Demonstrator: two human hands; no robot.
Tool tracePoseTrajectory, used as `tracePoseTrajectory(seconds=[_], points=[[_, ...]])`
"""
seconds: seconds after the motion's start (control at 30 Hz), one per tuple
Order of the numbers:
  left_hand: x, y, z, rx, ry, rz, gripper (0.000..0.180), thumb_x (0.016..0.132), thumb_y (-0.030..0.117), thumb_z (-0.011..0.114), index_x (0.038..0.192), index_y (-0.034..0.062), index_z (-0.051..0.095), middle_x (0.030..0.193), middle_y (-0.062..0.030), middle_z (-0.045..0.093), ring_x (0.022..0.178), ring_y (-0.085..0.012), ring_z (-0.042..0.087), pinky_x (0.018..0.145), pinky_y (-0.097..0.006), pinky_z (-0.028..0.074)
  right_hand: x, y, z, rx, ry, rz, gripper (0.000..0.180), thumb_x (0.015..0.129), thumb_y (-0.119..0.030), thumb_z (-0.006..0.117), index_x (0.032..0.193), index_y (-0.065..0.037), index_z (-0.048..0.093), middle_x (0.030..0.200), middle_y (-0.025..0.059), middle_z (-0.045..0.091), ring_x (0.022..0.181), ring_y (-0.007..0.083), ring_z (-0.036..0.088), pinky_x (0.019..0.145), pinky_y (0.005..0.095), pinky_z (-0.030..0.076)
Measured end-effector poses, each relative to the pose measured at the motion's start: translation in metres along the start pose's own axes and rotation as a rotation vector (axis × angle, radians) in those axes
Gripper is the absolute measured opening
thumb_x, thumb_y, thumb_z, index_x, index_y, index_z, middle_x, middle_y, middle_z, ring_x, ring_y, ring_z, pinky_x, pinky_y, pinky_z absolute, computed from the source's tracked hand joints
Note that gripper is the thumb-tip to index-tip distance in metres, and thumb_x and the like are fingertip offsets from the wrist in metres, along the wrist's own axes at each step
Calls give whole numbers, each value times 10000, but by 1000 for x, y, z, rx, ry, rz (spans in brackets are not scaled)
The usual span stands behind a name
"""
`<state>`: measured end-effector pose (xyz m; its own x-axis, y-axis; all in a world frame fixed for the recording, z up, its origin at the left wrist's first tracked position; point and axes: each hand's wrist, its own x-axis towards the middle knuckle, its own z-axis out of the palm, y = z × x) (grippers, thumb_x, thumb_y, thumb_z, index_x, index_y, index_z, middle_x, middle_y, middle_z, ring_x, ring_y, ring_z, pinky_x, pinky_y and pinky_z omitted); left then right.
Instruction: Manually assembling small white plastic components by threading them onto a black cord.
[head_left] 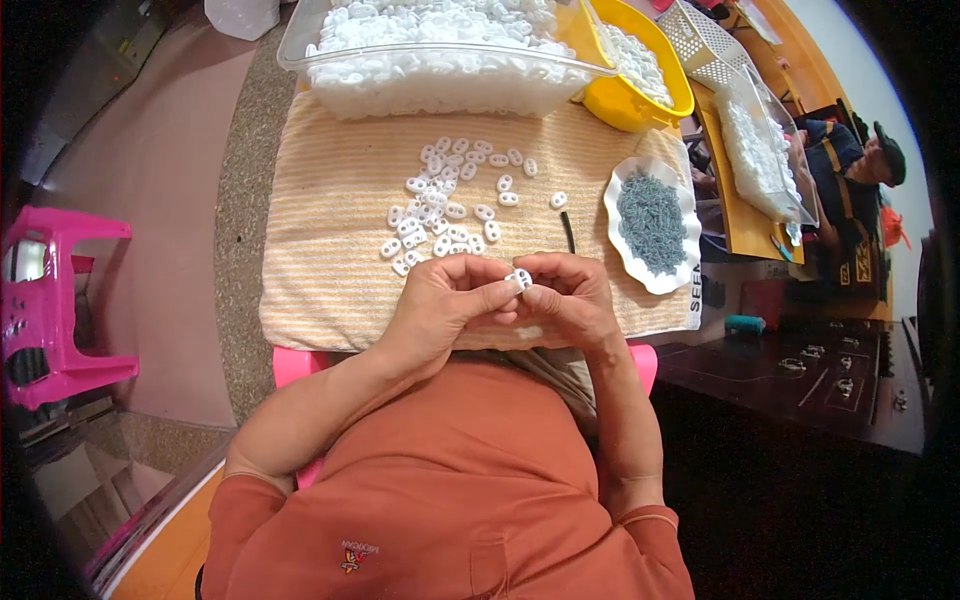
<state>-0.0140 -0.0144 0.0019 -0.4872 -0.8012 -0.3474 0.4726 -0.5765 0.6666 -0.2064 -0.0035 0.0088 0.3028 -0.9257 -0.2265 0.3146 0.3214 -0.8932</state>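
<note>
Between the fingertips of both hands sits a small white oval plastic piece with two holes (520, 279). My left hand (452, 298) pinches it from one side, and my right hand (570, 297) pinches it from the other. The hands meet close to my body, over the near part of the striped towel (330, 220). A loose scatter of similar white two-hole pieces (436, 200) lies just beyond my left hand. A thin black stick-like tool (568, 232) rests beyond my right hand. To its right, a white wavy-edged dish (616, 232) holds many small grey-blue pieces.
At the far edge stands a clear bin (440, 85) heaped with white pieces, beside a yellow basin (610, 105) of more. Another clear bin (765, 160) is on a wooden table at right, near a seated person (850, 165). A pink stool (70, 300) stands left.
</note>
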Motion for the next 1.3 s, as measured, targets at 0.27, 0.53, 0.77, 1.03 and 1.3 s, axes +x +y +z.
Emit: tracePoseTrajectory(seconds=[0.27, 0.53, 0.77, 1.03, 1.3], points=[[-1, 3, 2, 0, 4, -23, 160, 861, 46, 677, 999, -19, 630, 860, -75, 669, 740, -118, 642, 684, -230, 557, -1, 2, -1, 17, 2, 1, 302, 854, -21, 674, 1140, 53, 611, 983, 124, 683, 814, 166, 666, 725, 278, 563], [-1, 3, 3, -16, 6, -50, 173, 863, 71, 689, 1000, -23, 642, 877, -66, 665, 771, -107, 637, 700, -228, 556, -1, 0, 0, 41, 5, 10, 308, 853, -19, 673, 1142, 64, 603, 968, 137, 685, 819, 178, 680, 717, 275, 569], [0, 5, 2, -38, 38, -104, 168, 871, 24, 655, 1028, -23, 619, 908, -109, 677, 759, -151, 662, 703, -260, 581, -1, 2, -2, 49, -23, -7, 311, 861, 2, 656, 1159, 66, 591, 994, 144, 675, 863, 189, 673, 760, 289, 566], [2, 3, 1, -61, 34, -102, 163, 874, 37, 658, 1023, -12, 614, 898, -97, 668, 756, -143, 658, 711, -260, 588, 0, 3, -4, 41, -59, -65, 291, 868, 54, 621, 1157, 73, 590, 1027, 140, 640, 921, 194, 651, 798, 298, 547], [2, 5, 2, -110, -10, -126, 155, 870, 56, 675, 1009, 11, 625, 894, -58, 665, 783, -123, 660, 710, -246, 587, 3, -3, 2, -19, -66, -140, 277, 845, 26, 658, 1117, 62, 619, 1006, 119, 594, 914, 162, 604, 789, 268, 499]])
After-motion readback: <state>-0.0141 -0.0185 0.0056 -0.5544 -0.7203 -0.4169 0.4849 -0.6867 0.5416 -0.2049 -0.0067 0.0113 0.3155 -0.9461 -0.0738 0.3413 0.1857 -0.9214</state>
